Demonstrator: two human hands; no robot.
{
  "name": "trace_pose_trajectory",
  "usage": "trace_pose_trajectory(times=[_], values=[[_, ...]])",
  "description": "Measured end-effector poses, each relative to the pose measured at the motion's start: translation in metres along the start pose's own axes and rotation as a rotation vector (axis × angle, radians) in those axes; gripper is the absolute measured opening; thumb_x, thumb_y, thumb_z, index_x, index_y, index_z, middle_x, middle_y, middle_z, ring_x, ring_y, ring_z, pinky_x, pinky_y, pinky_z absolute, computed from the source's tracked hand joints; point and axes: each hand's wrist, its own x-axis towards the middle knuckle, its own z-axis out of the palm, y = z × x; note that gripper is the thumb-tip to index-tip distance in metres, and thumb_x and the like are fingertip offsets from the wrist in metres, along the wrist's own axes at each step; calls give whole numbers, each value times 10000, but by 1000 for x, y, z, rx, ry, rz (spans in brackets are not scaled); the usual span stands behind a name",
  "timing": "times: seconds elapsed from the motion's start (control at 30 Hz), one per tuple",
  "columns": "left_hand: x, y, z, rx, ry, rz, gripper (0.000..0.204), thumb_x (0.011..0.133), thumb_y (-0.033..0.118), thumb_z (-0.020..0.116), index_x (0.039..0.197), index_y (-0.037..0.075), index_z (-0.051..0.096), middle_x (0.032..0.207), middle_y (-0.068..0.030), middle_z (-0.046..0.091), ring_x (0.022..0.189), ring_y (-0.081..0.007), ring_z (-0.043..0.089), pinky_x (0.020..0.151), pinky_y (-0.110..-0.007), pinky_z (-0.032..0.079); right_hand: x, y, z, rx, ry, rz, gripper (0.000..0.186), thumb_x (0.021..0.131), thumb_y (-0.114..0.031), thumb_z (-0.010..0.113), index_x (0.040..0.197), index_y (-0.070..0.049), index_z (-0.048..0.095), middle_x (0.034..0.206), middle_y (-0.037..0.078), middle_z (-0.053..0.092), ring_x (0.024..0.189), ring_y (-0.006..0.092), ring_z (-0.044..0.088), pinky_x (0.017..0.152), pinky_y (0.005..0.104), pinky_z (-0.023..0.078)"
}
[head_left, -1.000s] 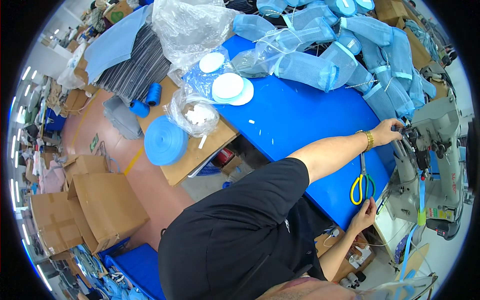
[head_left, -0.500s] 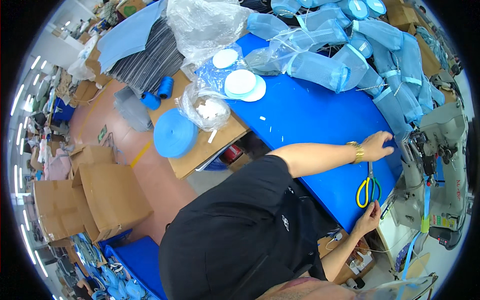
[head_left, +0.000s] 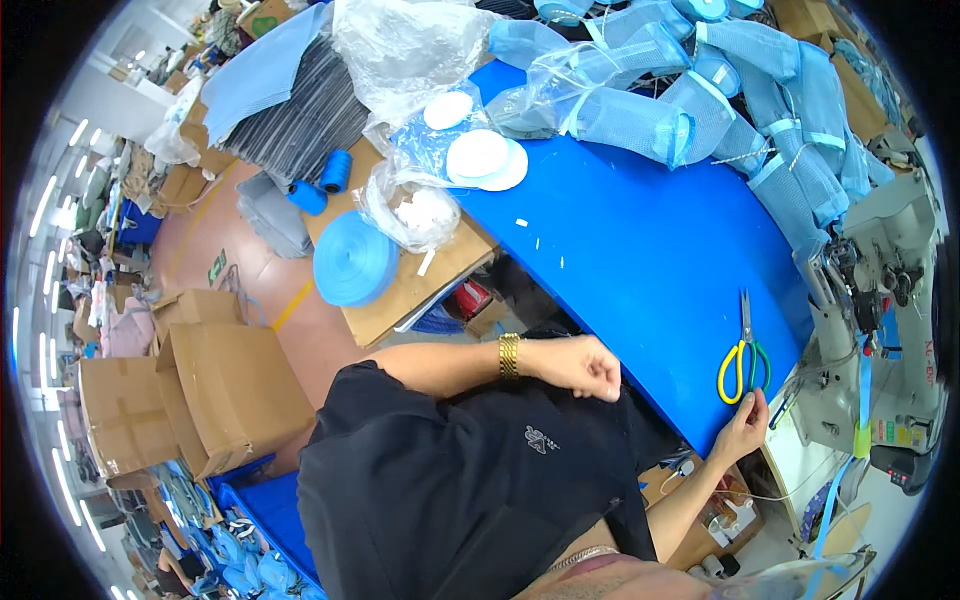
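Since the earlier frames, the left hand [head_left: 580, 365] has pulled back from the sewing machine [head_left: 880, 290] at the right edge of the picture, crossed the blue table [head_left: 620, 240] and now sits at the lower centre, against the front of the black shirt [head_left: 470, 470]. That retreat suggests the reach toward the machine is over and the work has come back to the body, with the scissors [head_left: 744, 355] likely the next thing wanted. This hand is curled into a loose fist, fingers tucked in; it may be pinching something small such as a thread or a fold of the shirt, but I cannot tell what, if anything, is between the fingers. A gold watch [head_left: 509, 355] shows on its wrist. The right hand [head_left: 742, 428] has stayed at the near edge of the table, lower right, with its fingers lightly bent and half open, fingertips just beside or touching the yellow and green handles of the scissors, not closed around them. The scissors lie flat on the table near its right corner, blades pointing toward the top of the frame, close to the machine.
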Motion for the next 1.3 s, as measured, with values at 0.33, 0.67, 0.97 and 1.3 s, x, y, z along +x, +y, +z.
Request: trace_pose_trajectory(times=[0.33, 0.67, 0.97, 1.3], values=[[35, 4, -58, 651, 1056, 453, 111, 824, 193, 660, 818, 83, 655, 769, -53, 643, 711, -206, 590, 643, -341, 461, -2, 2, -1, 40, 6, 17, 242, 928, -142, 600, 1095, 28, 642, 930, 94, 661, 828, 142, 593, 747, 270, 478], [42, -2, -56, 887, 1017, 474, 94, 799, 217, 662, 778, 126, 654, 760, -10, 635, 788, -213, 573, 702, -371, 412, 0, -4, -1, -16, 29, -7, 242, 922, -151, 607, 1087, 20, 650, 903, 93, 664, 793, 139, 589, 720, 271, 475], [42, -2, -52, 962, 1035, 454, 93, 800, 209, 656, 777, 119, 651, 753, -9, 625, 781, -213, 563, 690, -371, 405, -1, 0, 1, -62, 25, -7, 247, 917, -150, 606, 1091, 19, 652, 916, 104, 677, 781, 145, 605, 715, 279, 485], [40, 1, -51, 1014, 1020, 435, 88, 796, 205, 667, 784, 120, 648, 743, -10, 604, 773, -207, 554, 685, -365, 400, -3, -7, 1, -49, 22, 6, 242, 920, -135, 602, 1088, 33, 641, 907, 95, 665, 789, 140, 592, 723, 268, 480]])
